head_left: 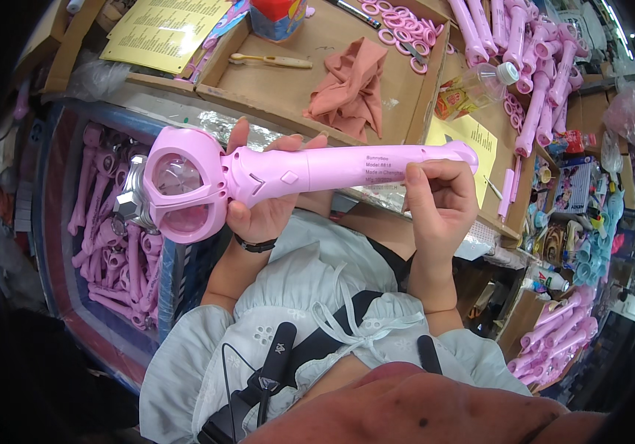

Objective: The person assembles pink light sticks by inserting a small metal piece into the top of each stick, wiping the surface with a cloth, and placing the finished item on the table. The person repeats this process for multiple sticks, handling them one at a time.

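Note:
A pink toy wand [280, 174] lies crosswise in front of me, its round head with clear windows and silver faceted piece to the left. My left hand [267, 211] is closed round the wand from behind, just below the head, with thumb and fingertips showing at its edges. My right hand [442, 203] is in front of the handle near its right end, over small dark print. Its thumb and index finger are pinched together, the other fingers curled; anything small between them cannot be made out.
Many pink wand parts fill a blue-edged crate [177, 274] at my left. A cardboard tray [258, 96] ahead holds a reddish cloth [351, 89], a toothbrush [269, 61] and pink rings [410, 33]. A plastic bottle [476, 89] and stacked pink handles [543, 81] lie to the right.

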Action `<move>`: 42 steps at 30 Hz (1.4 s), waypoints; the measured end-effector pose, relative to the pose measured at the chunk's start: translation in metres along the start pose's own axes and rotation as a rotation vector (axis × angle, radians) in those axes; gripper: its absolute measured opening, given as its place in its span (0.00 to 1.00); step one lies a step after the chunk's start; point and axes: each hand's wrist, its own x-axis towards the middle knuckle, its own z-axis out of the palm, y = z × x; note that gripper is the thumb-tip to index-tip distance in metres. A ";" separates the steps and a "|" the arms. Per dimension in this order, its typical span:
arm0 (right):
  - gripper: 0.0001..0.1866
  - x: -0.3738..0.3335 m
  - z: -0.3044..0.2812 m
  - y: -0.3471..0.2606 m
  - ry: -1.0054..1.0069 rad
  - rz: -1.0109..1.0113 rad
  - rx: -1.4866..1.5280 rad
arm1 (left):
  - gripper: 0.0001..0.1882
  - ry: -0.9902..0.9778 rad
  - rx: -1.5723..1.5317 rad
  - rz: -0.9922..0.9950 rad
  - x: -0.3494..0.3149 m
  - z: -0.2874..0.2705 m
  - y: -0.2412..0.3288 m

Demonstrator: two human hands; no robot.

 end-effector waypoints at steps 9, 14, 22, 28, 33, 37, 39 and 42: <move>0.06 0.000 0.000 0.002 0.004 -0.025 -0.042 | 0.45 -0.004 -0.018 -0.011 0.001 0.000 0.000; 0.06 0.001 0.001 0.004 -0.002 -0.058 -0.080 | 0.45 0.009 -0.005 -0.004 0.001 0.000 -0.001; 0.07 0.001 0.000 0.006 -0.002 -0.063 -0.077 | 0.45 0.008 0.020 -0.001 -0.001 0.000 0.000; 0.06 0.001 0.000 0.006 -0.005 -0.058 -0.079 | 0.46 -0.005 0.054 0.012 0.000 0.001 -0.001; 0.06 0.000 0.000 0.007 0.010 -0.093 -0.122 | 0.47 -0.022 0.062 0.002 -0.001 -0.002 0.000; 0.09 -0.001 0.004 0.009 0.031 -0.127 -0.218 | 0.48 -0.101 0.090 0.012 0.000 -0.003 0.001; 0.13 -0.002 0.006 0.010 0.027 -0.131 -0.345 | 0.48 -0.062 0.178 0.062 -0.002 0.001 -0.001; 0.21 -0.001 0.008 0.010 0.083 -0.181 -0.565 | 0.49 -0.036 0.217 0.111 -0.003 0.006 -0.003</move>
